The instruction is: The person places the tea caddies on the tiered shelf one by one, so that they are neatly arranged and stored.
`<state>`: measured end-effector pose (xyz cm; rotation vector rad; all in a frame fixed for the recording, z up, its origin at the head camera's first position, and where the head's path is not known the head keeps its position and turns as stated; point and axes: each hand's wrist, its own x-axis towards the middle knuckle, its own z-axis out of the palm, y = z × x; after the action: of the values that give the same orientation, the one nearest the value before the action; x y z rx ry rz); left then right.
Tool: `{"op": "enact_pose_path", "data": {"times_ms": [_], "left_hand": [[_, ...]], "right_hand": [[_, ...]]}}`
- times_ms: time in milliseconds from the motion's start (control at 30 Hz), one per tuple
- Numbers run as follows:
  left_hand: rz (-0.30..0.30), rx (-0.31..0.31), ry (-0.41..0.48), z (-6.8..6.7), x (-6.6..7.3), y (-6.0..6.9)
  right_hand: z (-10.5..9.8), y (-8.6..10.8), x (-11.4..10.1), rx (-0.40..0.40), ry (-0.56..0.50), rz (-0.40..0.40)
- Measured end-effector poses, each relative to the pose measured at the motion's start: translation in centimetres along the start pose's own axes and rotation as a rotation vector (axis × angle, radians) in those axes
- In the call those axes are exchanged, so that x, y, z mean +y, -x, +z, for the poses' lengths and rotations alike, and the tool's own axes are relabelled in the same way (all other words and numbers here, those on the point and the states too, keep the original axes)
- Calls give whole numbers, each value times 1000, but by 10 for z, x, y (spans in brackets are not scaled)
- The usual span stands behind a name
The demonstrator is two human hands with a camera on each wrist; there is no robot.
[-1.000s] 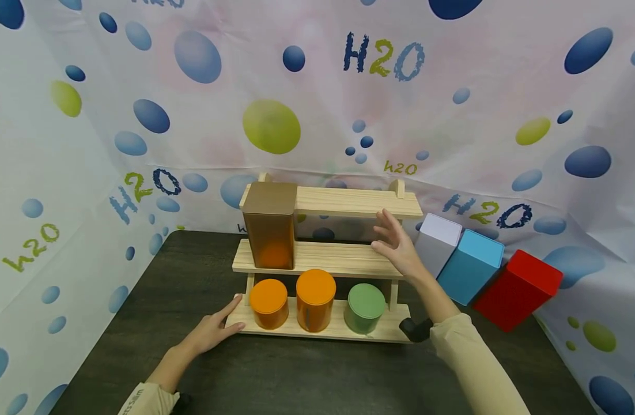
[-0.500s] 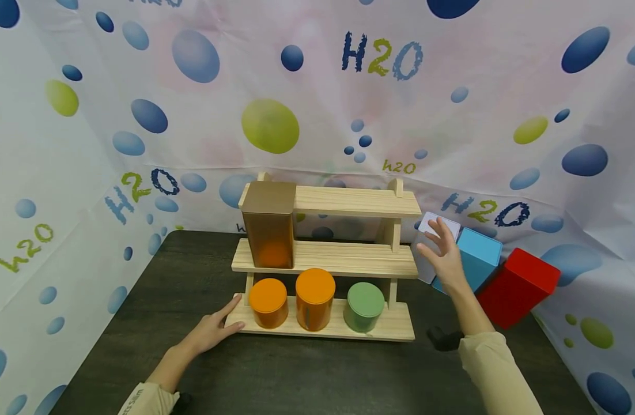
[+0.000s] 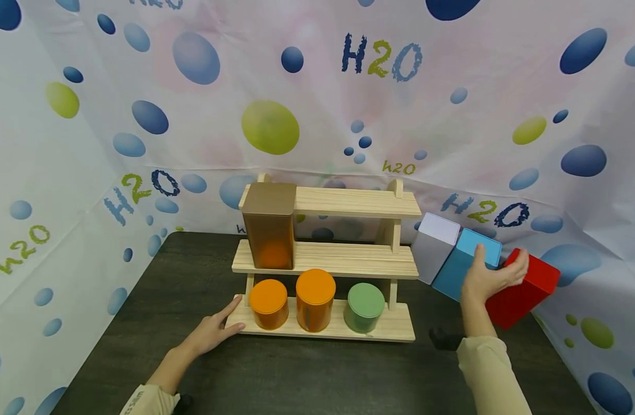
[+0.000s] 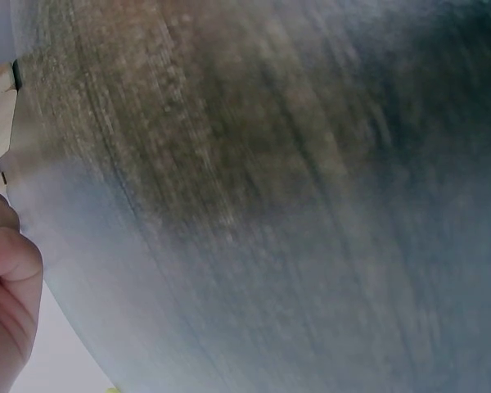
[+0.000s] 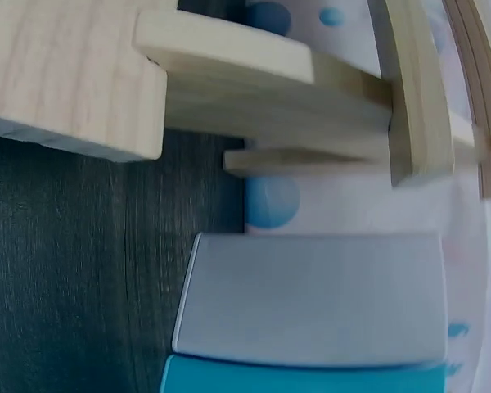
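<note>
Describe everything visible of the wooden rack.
The wooden rack is pale, with visible grain and three stepped boards on side supports. It stands upright on the dark table. Two orange jars and a green jar stand on the bottom board; a tall brown canister stands at the middle board's left end. The person's left hand touches the bottom board's left end.

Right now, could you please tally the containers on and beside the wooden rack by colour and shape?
Brown box: 1
Orange round canisters: 2
Green round canister: 1
Whitish box: 1
Blue box: 1
Red box: 1
Total: 7
</note>
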<state>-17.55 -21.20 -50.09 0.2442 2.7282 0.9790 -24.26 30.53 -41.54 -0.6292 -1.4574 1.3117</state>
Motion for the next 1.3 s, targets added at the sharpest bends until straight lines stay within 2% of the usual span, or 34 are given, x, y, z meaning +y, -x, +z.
{"op": "enact_pose_path", "data": {"times_ms": [67, 133, 300, 500, 700, 800, 933, 1067, 1300], "left_hand": [[2, 4, 2, 0, 0, 0], [6, 5, 10, 0, 0, 1], [7, 5, 8, 0, 0, 1], [18, 14, -12, -1, 1, 1], [15, 17, -13, 0, 0, 2], [13, 12, -6, 0, 0, 1], [3, 8, -2, 0, 0, 2], [4, 16, -2, 1, -1, 3], [9, 17, -7, 0, -2, 1]], "right_hand": [[-2, -5, 4, 117, 15, 21], [-4, -9, 7, 196, 53, 60], [-14, -22, 14, 258, 252, 185], [-25, -33, 24, 237, 352, 322], [-32, -38, 32, 138, 410, 414], [-33, -41, 34, 106, 436, 423], [-35, -45, 35, 83, 464, 390], [-38, -46, 36, 69, 446, 377], [-45, -45, 40, 81, 406, 433]]}}
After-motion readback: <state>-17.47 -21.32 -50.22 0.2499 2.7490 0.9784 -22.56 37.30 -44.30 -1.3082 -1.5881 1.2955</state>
